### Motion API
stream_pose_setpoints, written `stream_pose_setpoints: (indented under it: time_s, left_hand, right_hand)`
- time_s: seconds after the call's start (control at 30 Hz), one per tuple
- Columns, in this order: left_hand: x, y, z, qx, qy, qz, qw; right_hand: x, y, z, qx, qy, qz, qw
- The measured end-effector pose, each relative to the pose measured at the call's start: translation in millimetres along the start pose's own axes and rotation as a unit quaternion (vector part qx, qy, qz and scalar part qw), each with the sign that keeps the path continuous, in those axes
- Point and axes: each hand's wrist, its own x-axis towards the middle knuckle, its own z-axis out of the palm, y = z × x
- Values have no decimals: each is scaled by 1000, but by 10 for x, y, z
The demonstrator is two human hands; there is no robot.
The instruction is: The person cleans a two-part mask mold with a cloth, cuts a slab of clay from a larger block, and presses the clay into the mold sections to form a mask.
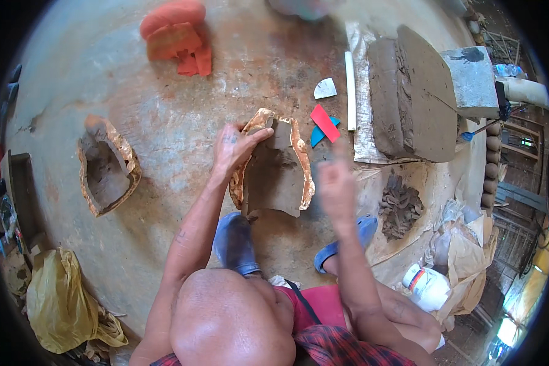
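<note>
A plaster mould half (307, 177) with a rough orange-white rim stands on the floor between my feet, lined with dark wet clay (273, 177). My left hand (235, 147) grips its upper left edge, the thumb laid over the rim onto the clay. To the right of the mould, my right hand (337, 189) is smeared by motion, and whatever it may hold cannot be made out. Beyond it lie a red flat scraper (325, 123) crossed over a blue scraper (318, 135), and a white scraper (325, 88).
Another clay-lined mould half (135, 166) rests at left. A large clay block (421, 91) lies on a white sheet, beside a white rod (350, 91) and clay scraps (400, 208). Red cloth (175, 36) is at the far side, a white jar (428, 287) near right, a yellow plastic bag (61, 299) near left.
</note>
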Motion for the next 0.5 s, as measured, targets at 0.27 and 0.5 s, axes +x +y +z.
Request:
stream_pose_setpoints:
  time_s: [0.27,0.5]
  left_hand:
    - [49,-315,111,-132,0,3,991]
    - [-25,-232,131,-125,44,37,990]
  right_hand:
    - [-29,-372,999,-147,-202,-49,967]
    - [-4,-395,957,-199,-241,-36,949]
